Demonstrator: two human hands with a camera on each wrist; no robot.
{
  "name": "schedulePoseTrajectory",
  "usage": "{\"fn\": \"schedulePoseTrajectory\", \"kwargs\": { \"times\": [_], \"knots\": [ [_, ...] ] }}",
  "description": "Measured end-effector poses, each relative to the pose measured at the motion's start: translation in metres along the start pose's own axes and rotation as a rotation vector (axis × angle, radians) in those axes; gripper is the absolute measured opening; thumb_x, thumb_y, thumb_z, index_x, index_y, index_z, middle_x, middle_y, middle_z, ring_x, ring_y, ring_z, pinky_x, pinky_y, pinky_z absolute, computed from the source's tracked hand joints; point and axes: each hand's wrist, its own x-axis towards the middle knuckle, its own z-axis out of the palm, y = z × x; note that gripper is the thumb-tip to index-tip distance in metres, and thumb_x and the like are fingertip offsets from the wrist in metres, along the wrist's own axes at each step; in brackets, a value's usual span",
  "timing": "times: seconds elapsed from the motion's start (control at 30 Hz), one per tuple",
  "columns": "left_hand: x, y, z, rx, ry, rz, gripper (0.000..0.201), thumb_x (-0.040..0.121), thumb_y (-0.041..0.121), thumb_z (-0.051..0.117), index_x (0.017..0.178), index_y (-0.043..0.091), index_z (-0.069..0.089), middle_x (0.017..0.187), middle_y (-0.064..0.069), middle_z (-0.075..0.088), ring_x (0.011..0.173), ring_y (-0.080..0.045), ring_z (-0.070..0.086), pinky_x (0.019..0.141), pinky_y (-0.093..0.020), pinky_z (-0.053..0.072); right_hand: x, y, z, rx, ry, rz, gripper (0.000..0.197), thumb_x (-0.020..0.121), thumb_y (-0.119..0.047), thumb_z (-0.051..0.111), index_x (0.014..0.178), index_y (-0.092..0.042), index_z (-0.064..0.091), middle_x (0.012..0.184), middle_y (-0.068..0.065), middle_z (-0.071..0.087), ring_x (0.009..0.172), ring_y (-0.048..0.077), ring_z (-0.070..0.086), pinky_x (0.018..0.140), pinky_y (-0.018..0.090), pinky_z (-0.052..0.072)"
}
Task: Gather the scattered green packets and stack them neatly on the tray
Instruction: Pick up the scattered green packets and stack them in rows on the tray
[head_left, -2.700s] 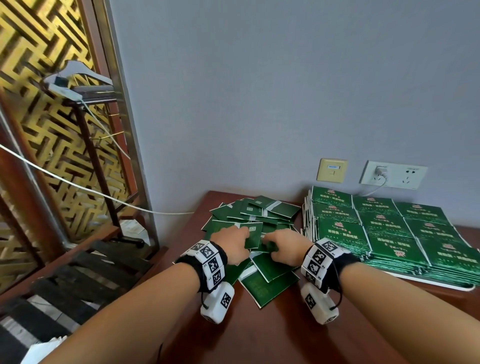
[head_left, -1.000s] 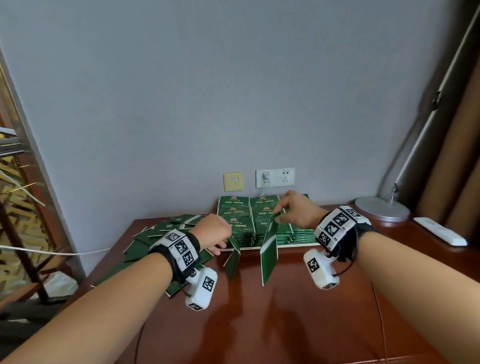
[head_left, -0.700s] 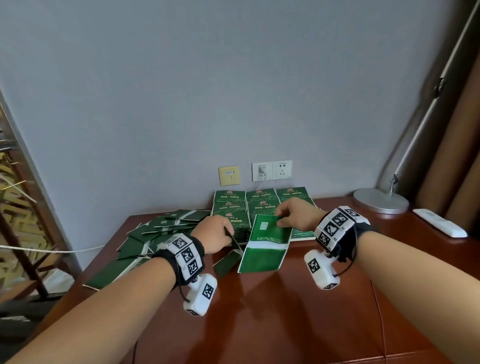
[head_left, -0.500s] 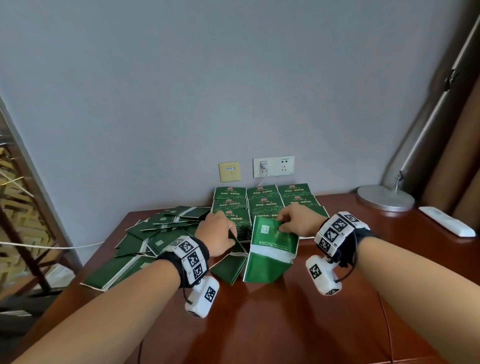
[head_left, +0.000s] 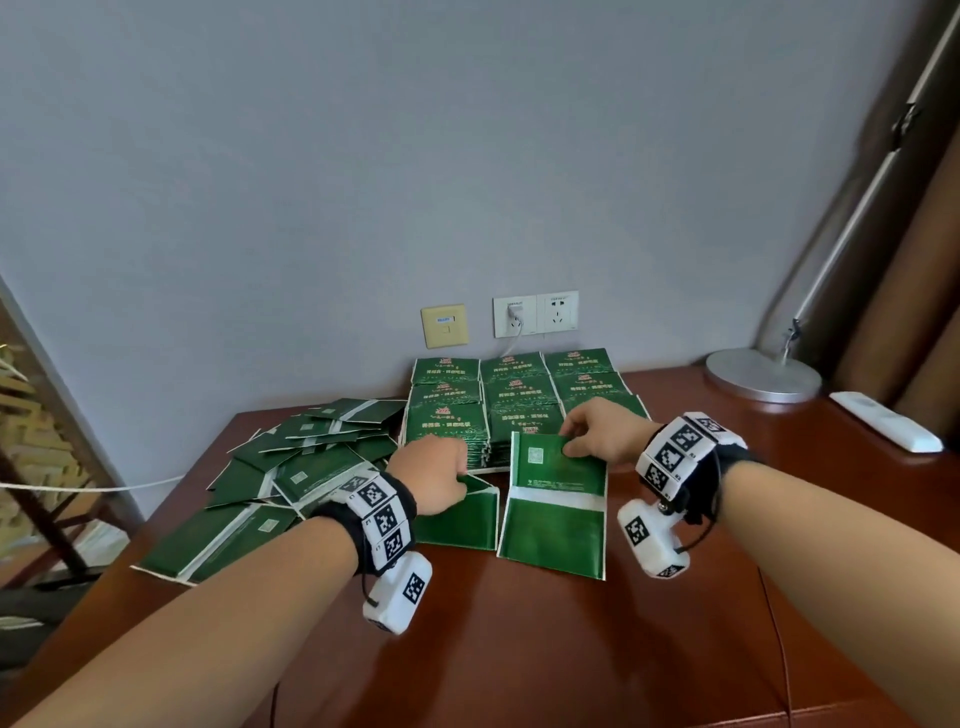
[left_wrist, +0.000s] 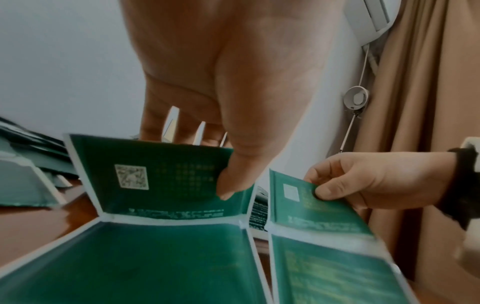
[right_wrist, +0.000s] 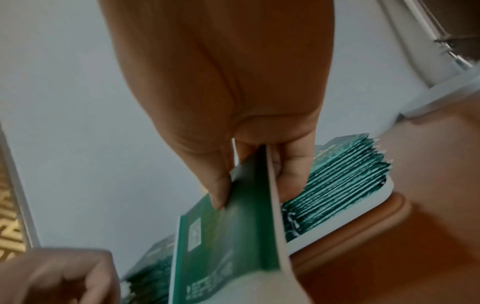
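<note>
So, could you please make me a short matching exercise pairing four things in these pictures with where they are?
Things:
1. left hand
2. right hand
3. lamp base
4. scattered packets

Places:
A. far right corner of the table
B. left of the tray stacks
C. pinching the left-side held packet
D. pinching the right-side held packet

Pairs: 1-C, 2-D, 3-A, 4-B

A lamp base (head_left: 762, 381) and white remote (head_left: 884, 427) sit near wall sockets (head_left: 535, 313).

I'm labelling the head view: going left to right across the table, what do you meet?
scattered green packets → left hand pinching a packet → right hand's packet → right hand → lamp base → white remote
</note>
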Motion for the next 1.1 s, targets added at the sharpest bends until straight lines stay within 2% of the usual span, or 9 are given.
{"fn": "schedulePoseTrajectory", "kwargs": {
  "times": [0.17, 0.27, 0.33, 0.4, 0.47, 0.6, 0.83, 1.0, 1.1],
  "knots": [
    [-0.003, 0.008, 0.008, -0.018, -0.072, -0.005, 0.01, 0.079, 0.017, 0.061, 0.084, 0.02, 0.053, 0.085, 0.0, 0.06, 0.072, -0.017, 0.053, 0.064, -0.031, 0.043, -0.007, 0.007, 0.012, -0.133, 0.04, -0.075, 0.013, 0.08, -0.019, 0.075, 0.086, -0.021, 0.063, 0.084, -0.008, 0.059, 0.08, 0.013, 0.058, 0.062, 0.018, 0.04],
    [-0.003, 0.01, 0.014, -0.041, -0.13, 0.018, 0.011, 0.079, 0.02, 0.064, 0.085, 0.019, 0.055, 0.087, 0.001, 0.061, 0.076, -0.018, 0.056, 0.062, -0.029, 0.042, -0.01, 0.007, 0.02, -0.156, 0.012, -0.14, 0.016, 0.077, -0.016, 0.075, 0.08, -0.022, 0.061, 0.081, -0.01, 0.06, 0.079, 0.014, 0.059, 0.063, 0.019, 0.042],
    [-0.004, 0.011, 0.019, -0.054, -0.184, 0.04, 0.022, 0.078, 0.033, 0.073, 0.088, 0.019, 0.058, 0.088, 0.003, 0.061, 0.077, -0.017, 0.056, 0.061, -0.028, 0.04, -0.012, 0.008, 0.025, -0.169, -0.048, -0.163, 0.018, 0.075, -0.015, 0.076, 0.079, -0.023, 0.06, 0.077, -0.011, 0.059, 0.075, 0.012, 0.058, 0.062, 0.02, 0.042],
    [-0.005, 0.009, 0.025, -0.081, -0.242, 0.06, 0.039, 0.072, 0.051, 0.078, 0.088, 0.02, 0.062, 0.091, 0.004, 0.063, 0.081, -0.015, 0.058, 0.068, -0.031, 0.044, -0.015, 0.01, 0.03, -0.178, -0.151, -0.17, 0.021, 0.072, -0.021, 0.081, 0.081, -0.023, 0.062, 0.075, -0.012, 0.059, 0.069, 0.01, 0.056, 0.059, 0.021, 0.042],
    [-0.006, 0.007, 0.027, -0.142, -0.253, 0.065, 0.041, 0.075, 0.058, 0.074, 0.089, 0.021, 0.065, 0.093, 0.004, 0.065, 0.085, -0.015, 0.06, 0.076, -0.033, 0.049, -0.017, 0.013, 0.034, -0.187, -0.245, -0.16, 0.025, 0.073, -0.034, 0.083, 0.088, -0.022, 0.067, 0.078, -0.01, 0.062, 0.071, 0.009, 0.057, 0.062, 0.023, 0.045],
    [-0.004, -0.004, 0.025, -0.17, -0.191, 0.042, 0.026, 0.088, 0.042, 0.068, 0.104, 0.021, 0.067, 0.109, 0.003, 0.064, 0.099, -0.018, 0.061, 0.092, -0.035, 0.05, -0.018, 0.016, 0.039, -0.206, -0.254, -0.096, 0.039, 0.077, -0.047, 0.077, 0.101, -0.017, 0.071, 0.092, -0.005, 0.067, 0.086, 0.013, 0.062, 0.075, 0.026, 0.049],
    [-0.004, -0.022, 0.033, -0.051, -0.255, -0.041, 0.061, 0.09, 0.043, 0.066, 0.145, 0.025, 0.045, 0.148, -0.003, 0.042, 0.134, -0.025, 0.041, 0.111, -0.035, 0.035, -0.014, 0.024, 0.053, -0.327, -0.222, 0.022, 0.06, 0.074, -0.05, 0.077, 0.119, -0.014, 0.06, 0.112, 0.001, 0.062, 0.098, 0.019, 0.059, 0.081, 0.03, 0.05],
    [-0.004, -0.024, 0.035, -0.057, -0.26, -0.046, 0.063, 0.091, 0.039, 0.066, 0.148, 0.025, 0.042, 0.151, -0.005, 0.038, 0.137, -0.025, 0.038, 0.112, -0.032, 0.032, -0.012, 0.021, 0.056, -0.316, -0.225, 0.077, 0.064, 0.075, -0.045, 0.079, 0.123, -0.009, 0.057, 0.117, 0.005, 0.062, 0.104, 0.022, 0.059, 0.079, 0.028, 0.047],
    [-0.002, -0.026, 0.036, -0.066, -0.256, -0.07, 0.067, 0.088, 0.04, 0.07, 0.147, 0.024, 0.043, 0.15, -0.004, 0.041, 0.136, -0.025, 0.04, 0.112, -0.034, 0.035, -0.013, 0.02, 0.056, -0.275, -0.221, 0.089, 0.063, 0.071, -0.043, 0.083, 0.119, -0.014, 0.054, 0.112, 0.002, 0.059, 0.1, 0.019, 0.057, 0.077, 0.027, 0.046]
  ]
}}
